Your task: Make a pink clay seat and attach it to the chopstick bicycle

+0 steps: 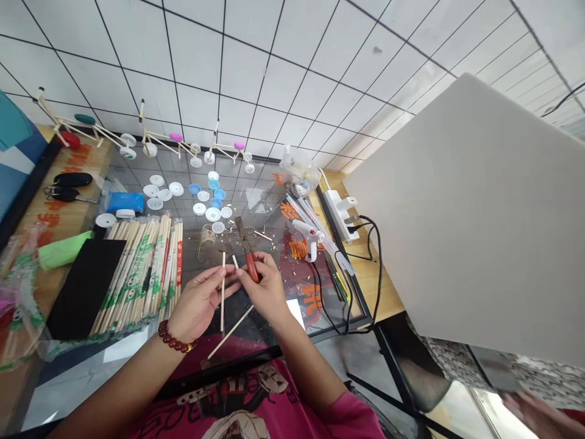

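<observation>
My left hand (201, 299), with a red bead bracelet on the wrist, pinches a thin wooden stick (223, 311) held nearly upright. Close beside it, my right hand (265, 286) is closed around the red handle of a knife (251, 268), its worn blade pointing away from me. A short stick piece (235, 262) shows at the right thumb and fingertips, apart from the left hand's stick. One more stick (231, 332) slants below my hands toward the table's near edge. Small wood chips and a cut bit (263, 236) lie beyond the knife.
Wrapped chopsticks (141, 268) and a black sheet (85, 286) lie left. White and blue bottle caps (212, 213) are scattered behind. Several stick models with cap wheels (183, 146) stand along the wall. A glue gun (311, 238), cables and a power strip (340, 213) are right.
</observation>
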Motion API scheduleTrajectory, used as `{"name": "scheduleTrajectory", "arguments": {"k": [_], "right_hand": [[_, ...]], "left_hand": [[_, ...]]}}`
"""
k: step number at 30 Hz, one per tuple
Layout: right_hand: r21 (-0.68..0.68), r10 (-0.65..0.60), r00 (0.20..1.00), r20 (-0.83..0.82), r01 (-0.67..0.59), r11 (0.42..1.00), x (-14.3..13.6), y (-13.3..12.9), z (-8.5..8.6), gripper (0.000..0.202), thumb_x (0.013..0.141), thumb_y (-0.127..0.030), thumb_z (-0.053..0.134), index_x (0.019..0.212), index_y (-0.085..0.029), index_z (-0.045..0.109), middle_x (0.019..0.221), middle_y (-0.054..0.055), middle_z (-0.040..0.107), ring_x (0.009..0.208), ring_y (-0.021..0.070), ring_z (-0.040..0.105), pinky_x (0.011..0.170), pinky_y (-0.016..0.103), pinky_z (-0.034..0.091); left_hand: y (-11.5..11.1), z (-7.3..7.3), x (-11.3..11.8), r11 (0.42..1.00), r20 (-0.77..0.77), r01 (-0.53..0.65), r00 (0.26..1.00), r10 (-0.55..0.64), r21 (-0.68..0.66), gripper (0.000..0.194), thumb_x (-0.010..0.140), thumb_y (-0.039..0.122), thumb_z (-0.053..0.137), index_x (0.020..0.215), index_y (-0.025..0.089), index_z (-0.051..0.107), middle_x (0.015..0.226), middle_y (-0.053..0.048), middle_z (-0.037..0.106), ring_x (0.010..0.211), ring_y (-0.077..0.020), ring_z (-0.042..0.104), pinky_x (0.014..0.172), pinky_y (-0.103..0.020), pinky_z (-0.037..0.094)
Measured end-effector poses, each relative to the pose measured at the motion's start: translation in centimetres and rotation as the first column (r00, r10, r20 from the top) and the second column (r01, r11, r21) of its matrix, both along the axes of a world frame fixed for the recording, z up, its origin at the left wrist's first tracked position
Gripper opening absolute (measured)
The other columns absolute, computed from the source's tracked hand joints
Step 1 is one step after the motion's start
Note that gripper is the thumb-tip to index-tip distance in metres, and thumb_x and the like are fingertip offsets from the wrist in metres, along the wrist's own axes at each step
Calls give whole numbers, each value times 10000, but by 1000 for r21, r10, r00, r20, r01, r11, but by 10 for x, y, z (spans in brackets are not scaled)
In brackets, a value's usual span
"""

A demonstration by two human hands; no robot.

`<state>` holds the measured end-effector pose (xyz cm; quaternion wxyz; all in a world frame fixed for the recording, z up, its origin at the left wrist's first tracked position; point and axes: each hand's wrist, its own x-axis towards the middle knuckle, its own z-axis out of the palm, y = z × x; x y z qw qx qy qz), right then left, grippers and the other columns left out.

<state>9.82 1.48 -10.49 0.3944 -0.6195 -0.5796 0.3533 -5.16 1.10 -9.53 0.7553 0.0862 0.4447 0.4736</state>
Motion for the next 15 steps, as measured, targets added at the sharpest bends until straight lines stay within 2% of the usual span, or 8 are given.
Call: {"name": "scheduleTrajectory", "arguments": {"k": [6, 9, 15], "right_hand": [[18, -5, 996, -88, 6, 1000, -17, -7, 6, 78, 815, -232, 695, 845, -206, 763, 1040, 75, 593, 1050, 201, 606, 963, 333, 505], [33, -1, 995, -104, 5, 999, -16, -8, 6, 89, 813, -251, 709, 856, -209, 776, 1034, 76, 597, 1061, 208, 604, 958, 338, 505], [21, 1, 986, -166, 3, 1000, -7, -15, 9, 103, 767, -257, 758, 860, -232, 796, 1033, 64, 611, 1063, 208, 606, 955, 338, 502]], "left_hand": [[-3, -2, 3, 999, 15, 39, 999, -40, 3, 378, 595, 282, 921, 907, 112, 791, 958, -99, 776, 903, -197, 699, 778, -309, 626], [-2, -2, 1, 999, 31, 40, 999, -40, -10, 358, 601, 271, 918, 895, 112, 788, 929, -89, 778, 858, -175, 705, 747, -285, 628], [-1, 0, -2, 997, 8, 21, 1000, -21, -70, 311, 553, 246, 939, 783, 127, 767, 858, -89, 785, 767, -190, 738, 733, -331, 643]]}}
